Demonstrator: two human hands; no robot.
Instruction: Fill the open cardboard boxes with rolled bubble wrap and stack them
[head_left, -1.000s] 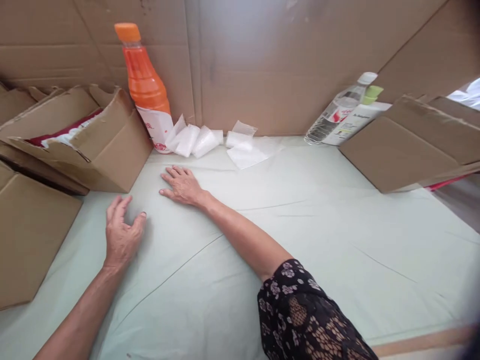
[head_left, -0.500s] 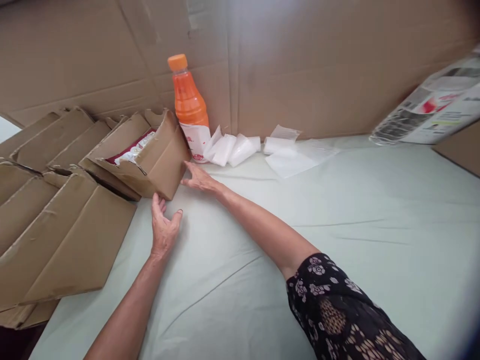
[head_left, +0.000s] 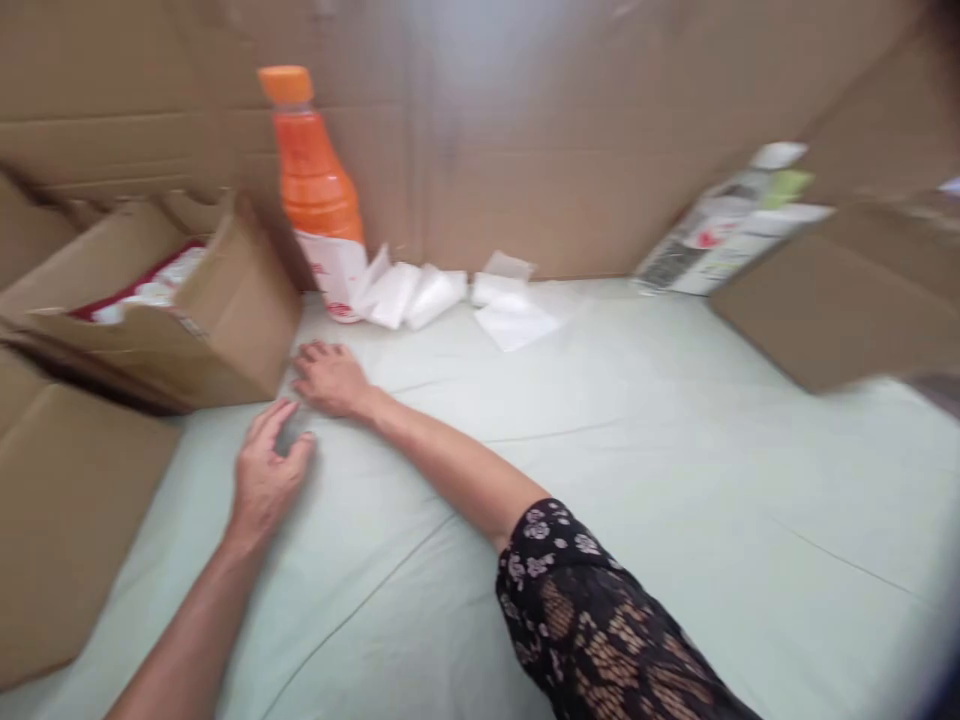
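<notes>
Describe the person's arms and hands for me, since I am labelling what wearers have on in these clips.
Both hands are bare: no gloves, and no rings or watch can be made out in the blurred frame. The left hand and its forearm are uncovered as far as the picture edge. The right hand has a bare forearm too; above the elbow sits a black sleeve with a white flower print and tan lace-like patches.

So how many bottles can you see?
2. An orange bottle stands upright at the back wall beside the open box. A clear bottle lies tilted at the back right; blur may hide others.
</notes>
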